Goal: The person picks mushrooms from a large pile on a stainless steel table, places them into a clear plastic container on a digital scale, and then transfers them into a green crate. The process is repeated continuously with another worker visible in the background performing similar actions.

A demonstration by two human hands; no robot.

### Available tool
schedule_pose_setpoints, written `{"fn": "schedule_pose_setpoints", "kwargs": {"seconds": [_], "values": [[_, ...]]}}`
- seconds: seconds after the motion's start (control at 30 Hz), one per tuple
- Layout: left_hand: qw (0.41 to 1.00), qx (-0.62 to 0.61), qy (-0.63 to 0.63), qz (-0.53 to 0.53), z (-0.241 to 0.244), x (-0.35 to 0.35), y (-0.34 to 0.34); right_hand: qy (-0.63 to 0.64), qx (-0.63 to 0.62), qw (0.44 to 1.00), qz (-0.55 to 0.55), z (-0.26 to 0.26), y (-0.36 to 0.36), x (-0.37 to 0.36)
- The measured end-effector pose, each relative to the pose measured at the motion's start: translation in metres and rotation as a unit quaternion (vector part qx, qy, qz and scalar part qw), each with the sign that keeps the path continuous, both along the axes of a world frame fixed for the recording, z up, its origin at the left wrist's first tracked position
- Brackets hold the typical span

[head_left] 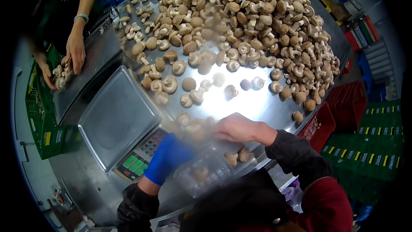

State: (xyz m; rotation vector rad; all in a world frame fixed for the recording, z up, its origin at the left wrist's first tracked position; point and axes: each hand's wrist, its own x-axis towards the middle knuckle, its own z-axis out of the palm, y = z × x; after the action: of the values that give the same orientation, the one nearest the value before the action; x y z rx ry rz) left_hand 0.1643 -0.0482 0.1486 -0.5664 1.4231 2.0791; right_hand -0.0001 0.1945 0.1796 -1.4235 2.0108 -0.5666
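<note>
My left hand [169,156], in a blue glove, is blurred beside the keypad of the weighing scale [119,119]. Just below its fingers sits a clear plastic punnet [206,174], with what looks like a mushroom inside. My bare right hand [238,128] has its fingers bent down over the steel table, close to several blurred shiitake mushrooms [194,129]. A hazy smear over the middle of the view hides both sets of fingertips, so I cannot tell whether either hand holds anything. Two mushrooms [239,157] lie by the table's near edge, right of the punnet.
A large heap of shiitake mushrooms [251,16] covers the far side of the steel table [283,116]. At the left, another person's hands [75,54] hold mushrooms above a green crate [48,135]. Red bins [344,103] and stacked green crates [367,135] stand to the right.
</note>
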Motion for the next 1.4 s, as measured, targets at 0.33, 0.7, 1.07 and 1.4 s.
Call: {"fn": "schedule_pose_setpoints", "kwargs": {"seconds": [0.33,0.7,1.07,1.4], "values": [[0.970,0.094,0.063,0.216,-0.056,-0.142,0.035,-0.044,-0.082,0.982,-0.166,-0.037,-0.061,-0.146],[0.965,0.099,0.095,0.223,-0.118,-0.189,0.006,-0.020,0.004,0.971,-0.238,-0.062,-0.079,-0.176],[0.950,0.132,0.233,0.159,-0.079,-0.100,0.047,0.025,-0.280,0.891,-0.356,-0.026,-0.023,-0.034],[0.892,-0.245,0.307,0.225,0.013,-0.034,0.016,0.030,-0.307,0.905,-0.293,0.031,-0.040,0.005]]}}
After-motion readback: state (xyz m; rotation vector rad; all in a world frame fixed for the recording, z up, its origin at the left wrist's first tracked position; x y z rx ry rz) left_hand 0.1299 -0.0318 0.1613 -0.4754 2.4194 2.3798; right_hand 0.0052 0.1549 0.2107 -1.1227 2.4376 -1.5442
